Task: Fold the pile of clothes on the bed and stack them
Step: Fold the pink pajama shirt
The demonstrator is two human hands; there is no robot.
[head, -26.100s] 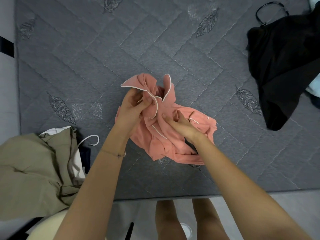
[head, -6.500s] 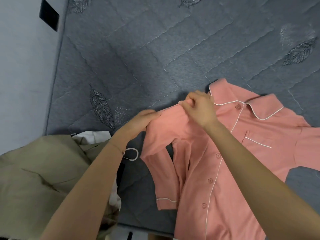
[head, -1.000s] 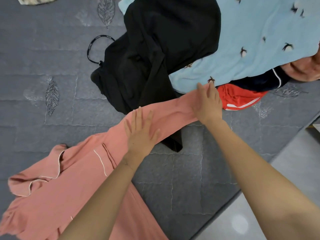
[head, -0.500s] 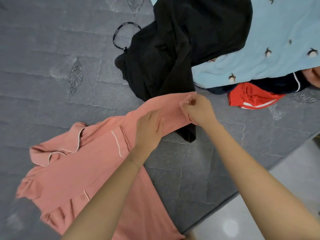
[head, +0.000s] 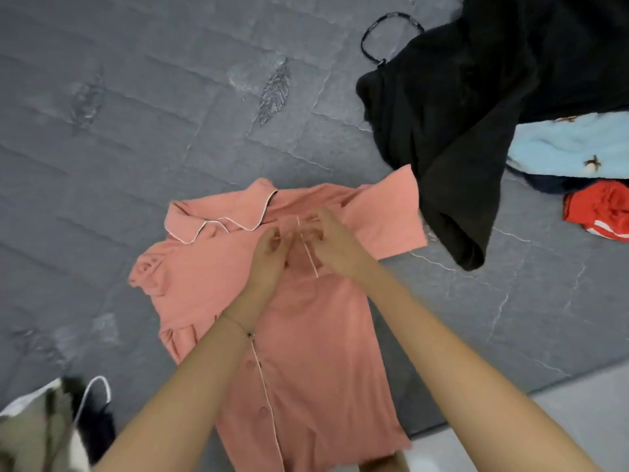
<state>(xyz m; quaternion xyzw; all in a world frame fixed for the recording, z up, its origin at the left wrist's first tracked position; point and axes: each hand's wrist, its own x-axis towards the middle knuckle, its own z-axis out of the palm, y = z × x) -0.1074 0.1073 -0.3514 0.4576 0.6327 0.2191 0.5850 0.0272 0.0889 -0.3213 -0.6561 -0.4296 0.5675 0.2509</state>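
Both hands meet over the chest of the pink pajama shirt, just below its collar. The left hand has its fingers curled down onto the fabric beside the white-piped front edge; it appears to pinch the cloth, though motion blur keeps the exact grasp from being certain. The right hand lies close beside it, fingers bent and pressing or pinching the shirt at the piping, and here too I cannot tell whether it truly grips or only rests. The fingertips of the two hands are near each other, almost touching. Both forearms reach in from the near edge, the left with a thin bracelet at the wrist, converging toward the shirt's middle.

The shirt lies spread front-up on the grey quilted mattress, collar toward the far left, hem hanging at the near edge. Its right sleeve reaches toward a black garment, which overlaps the sleeve's end. Further right lie a light blue patterned cloth and a red piece. At the near left corner sits an olive garment.
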